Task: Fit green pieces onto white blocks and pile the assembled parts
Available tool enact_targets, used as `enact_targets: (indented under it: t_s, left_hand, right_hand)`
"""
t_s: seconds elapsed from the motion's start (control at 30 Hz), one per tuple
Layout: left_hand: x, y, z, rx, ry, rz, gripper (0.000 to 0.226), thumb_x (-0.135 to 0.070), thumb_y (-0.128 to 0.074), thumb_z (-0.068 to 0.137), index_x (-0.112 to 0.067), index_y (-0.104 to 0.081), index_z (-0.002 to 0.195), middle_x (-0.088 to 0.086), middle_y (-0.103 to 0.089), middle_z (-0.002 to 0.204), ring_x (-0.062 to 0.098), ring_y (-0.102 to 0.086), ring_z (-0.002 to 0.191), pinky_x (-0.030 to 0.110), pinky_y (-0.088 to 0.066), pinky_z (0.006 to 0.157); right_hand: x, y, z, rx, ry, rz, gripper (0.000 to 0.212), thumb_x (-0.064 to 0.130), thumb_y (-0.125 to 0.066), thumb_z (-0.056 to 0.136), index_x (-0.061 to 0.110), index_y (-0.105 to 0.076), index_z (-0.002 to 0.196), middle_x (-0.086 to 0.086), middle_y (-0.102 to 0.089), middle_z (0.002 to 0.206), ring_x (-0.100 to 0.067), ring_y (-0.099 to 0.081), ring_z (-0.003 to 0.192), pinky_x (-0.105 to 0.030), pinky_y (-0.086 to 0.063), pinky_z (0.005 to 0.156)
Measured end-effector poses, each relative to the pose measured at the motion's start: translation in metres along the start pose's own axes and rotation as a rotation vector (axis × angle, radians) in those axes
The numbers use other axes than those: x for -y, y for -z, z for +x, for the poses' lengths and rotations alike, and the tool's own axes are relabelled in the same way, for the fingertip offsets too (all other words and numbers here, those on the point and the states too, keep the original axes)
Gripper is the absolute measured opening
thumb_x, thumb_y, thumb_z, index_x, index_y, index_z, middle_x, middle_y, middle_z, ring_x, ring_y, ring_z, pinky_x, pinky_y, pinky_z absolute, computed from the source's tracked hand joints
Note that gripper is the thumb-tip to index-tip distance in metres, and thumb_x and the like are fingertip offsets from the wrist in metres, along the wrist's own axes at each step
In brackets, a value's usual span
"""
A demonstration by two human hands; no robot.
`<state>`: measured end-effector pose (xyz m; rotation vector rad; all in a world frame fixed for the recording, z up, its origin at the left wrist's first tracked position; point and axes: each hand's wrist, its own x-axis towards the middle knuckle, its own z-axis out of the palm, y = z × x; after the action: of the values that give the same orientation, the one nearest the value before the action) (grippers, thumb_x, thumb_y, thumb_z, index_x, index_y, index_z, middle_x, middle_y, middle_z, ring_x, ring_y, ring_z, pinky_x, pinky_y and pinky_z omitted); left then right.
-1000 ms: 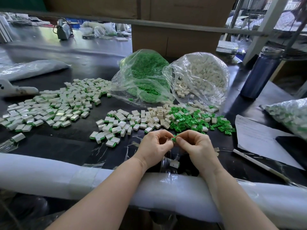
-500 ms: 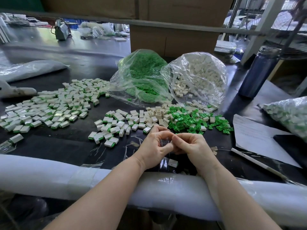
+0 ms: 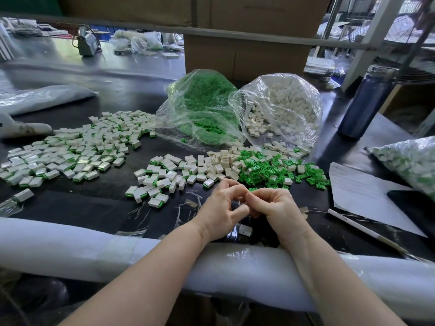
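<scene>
The two hands meet just above the near edge of the tabletop (image 3: pixel 70 208), close to the body, most likely so the small parts can be seen well and pushed together with little effort. The left hand (image 3: pixel 221 209) has its fingers curled in toward the right hand (image 3: pixel 274 204), whose fingers are curled too, and the fingertips of both press together at one spot. Whatever they pinch is hidden between the fingers, so I cannot tell if it is a white block, a green piece, or both; my guess is that a green piece is being pushed into a block. The loose green pieces (image 3: pixel 270 170) lie just beyond the hands, with loose white blocks (image 3: pixel 221 162) right beside them on the left, so each hand has a short reach for the next part. Two open bags behind them, the green bag (image 3: pixel 200 109) and the white bag (image 3: pixel 282 107), lie tipped toward the person and seem to feed these heaps. Finished parts (image 3: pixel 155 180) sit in a small pile left of the hands, and a much bigger pile (image 3: pixel 70 151) spreads out far to the left, out of the way of the work. One white block (image 3: pixel 245 230) lies alone under the wrists. Both forearms rest on a soft white roll (image 3: pixel 70 250) along the edge, likely for comfort.
</scene>
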<state>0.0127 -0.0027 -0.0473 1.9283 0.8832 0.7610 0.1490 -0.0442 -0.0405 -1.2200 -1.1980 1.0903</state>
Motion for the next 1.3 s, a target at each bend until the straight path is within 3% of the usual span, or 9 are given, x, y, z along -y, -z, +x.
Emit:
enact_targets:
  t_s: [0.13,0.43,0.63,0.73,0.77,0.87,1.0,1.17,1.3]
  left_hand:
    - [-0.003,-0.001,-0.001,-0.002,0.014,0.019,0.013,-0.026,-0.051,0.071,-0.037,-0.056,0.077,-0.008,-0.042,0.102,0.016,-0.052,0.097,0.034,-0.048,0.09]
    - [-0.005,0.0,-0.001,0.012,0.032,0.018,0.012,-0.028,-0.051,0.071,-0.036,-0.056,0.079,-0.002,-0.043,0.106,0.021,-0.052,0.099,0.04,-0.047,0.092]
    - [0.0,0.001,0.0,-0.042,-0.002,-0.014,0.018,-0.01,-0.059,0.085,-0.028,-0.057,0.084,0.0,-0.042,0.105,0.014,-0.048,0.096,0.025,-0.044,0.088]
    - [0.001,0.002,0.001,-0.098,0.01,-0.014,0.006,-0.015,-0.062,0.087,-0.021,-0.061,0.088,0.004,-0.044,0.111,0.014,-0.051,0.092,0.02,-0.044,0.084]
    - [0.001,0.003,0.001,-0.108,0.019,-0.01,0.003,-0.015,-0.063,0.087,-0.018,-0.062,0.089,0.006,-0.044,0.112,0.015,-0.052,0.09,0.02,-0.045,0.083]
    - [0.0,0.003,0.0,-0.103,0.028,0.014,0.01,-0.016,-0.063,0.087,-0.009,-0.064,0.094,0.006,-0.043,0.113,0.015,-0.051,0.087,0.021,-0.047,0.081]
    - [0.0,0.002,0.0,-0.096,0.022,0.052,0.014,-0.015,-0.063,0.087,-0.006,-0.066,0.097,0.005,-0.044,0.112,0.014,-0.051,0.09,0.019,-0.045,0.08]
    - [0.001,0.003,0.0,-0.176,0.038,0.065,0.015,-0.018,-0.062,0.087,-0.008,-0.066,0.098,-0.002,-0.058,0.089,0.013,-0.057,0.078,0.022,-0.049,0.076]
    - [0.005,0.004,0.001,-0.327,0.111,0.034,0.017,-0.012,-0.06,0.089,-0.017,-0.064,0.105,-0.003,-0.061,0.08,0.013,-0.059,0.076,0.026,-0.053,0.076]
  right_hand:
    - [-0.001,0.0,0.0,-0.008,-0.01,0.011,0.015,0.008,-0.064,0.084,0.008,-0.073,0.071,0.002,-0.061,0.051,-0.004,-0.053,0.048,-0.014,-0.043,0.049]
    - [0.0,0.0,0.0,-0.021,-0.021,0.02,0.015,0.007,-0.063,0.084,0.005,-0.072,0.072,0.001,-0.06,0.05,-0.006,-0.052,0.048,-0.015,-0.043,0.048]
    - [0.001,-0.004,-0.001,-0.008,-0.003,0.038,0.017,0.02,-0.062,0.081,0.006,-0.071,0.08,-0.007,-0.067,0.064,-0.014,-0.063,0.061,-0.024,-0.055,0.06]
    - [0.001,-0.004,0.0,-0.081,0.032,0.004,0.015,0.023,-0.064,0.08,0.011,-0.071,0.085,-0.011,-0.072,0.077,-0.021,-0.068,0.071,-0.033,-0.059,0.07]
    - [0.001,-0.002,-0.001,-0.128,0.063,-0.036,0.006,0.018,-0.066,0.082,0.016,-0.071,0.083,-0.007,-0.073,0.077,-0.019,-0.069,0.072,-0.033,-0.059,0.069]
    - [0.0,0.002,-0.001,-0.206,0.164,-0.242,0.02,0.007,-0.072,0.078,0.026,-0.07,0.073,0.004,-0.071,0.072,-0.013,-0.065,0.071,-0.028,-0.056,0.067]
    - [-0.003,0.001,0.001,-0.199,0.183,-0.383,0.018,0.005,-0.071,0.079,0.021,-0.066,0.071,0.0,-0.063,0.074,-0.01,-0.056,0.069,-0.019,-0.047,0.064]
    - [-0.003,0.002,0.003,-0.294,0.178,-0.381,0.015,0.01,-0.07,0.082,0.021,-0.065,0.072,0.002,-0.064,0.073,-0.009,-0.057,0.068,-0.012,-0.044,0.063]
    - [-0.007,0.008,0.005,-0.45,0.141,-0.387,0.017,0.011,-0.068,0.083,0.021,-0.063,0.07,-0.004,-0.065,0.076,-0.025,-0.06,0.08,-0.035,-0.051,0.076]
